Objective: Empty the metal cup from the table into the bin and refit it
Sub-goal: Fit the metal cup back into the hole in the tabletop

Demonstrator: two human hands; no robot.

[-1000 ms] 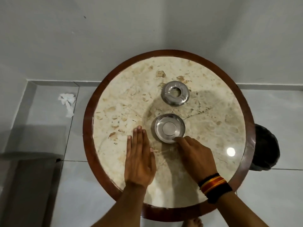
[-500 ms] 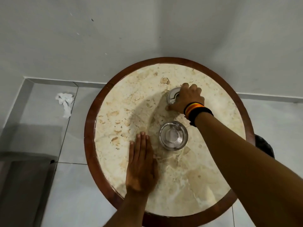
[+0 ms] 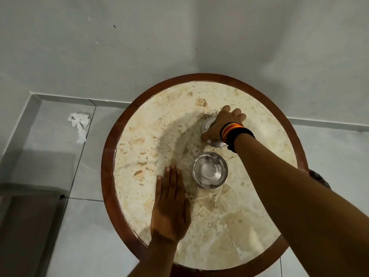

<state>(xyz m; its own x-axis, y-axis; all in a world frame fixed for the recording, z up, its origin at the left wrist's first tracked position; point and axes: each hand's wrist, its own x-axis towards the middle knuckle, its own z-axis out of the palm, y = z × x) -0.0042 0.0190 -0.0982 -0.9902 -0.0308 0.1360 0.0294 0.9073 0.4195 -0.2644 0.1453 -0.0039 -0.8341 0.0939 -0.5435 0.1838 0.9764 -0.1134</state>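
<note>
Two shiny parts apart on table [image 3: 259,226]: right hand [image 3: 221,124] wrapped around lid [image 3: 207,124], left hand [image 3: 169,204] flat, fingers spread. Could slip, knock cup [image 3: 210,169] over.

Single head-worn view, looking steeply down and forward from above a round marble table [image 3: 249,232], close enough for both forearms to fill the lower frame; wall [image 3: 179,37] ahead, tiled floor [image 3: 79,236] at left.
</note>
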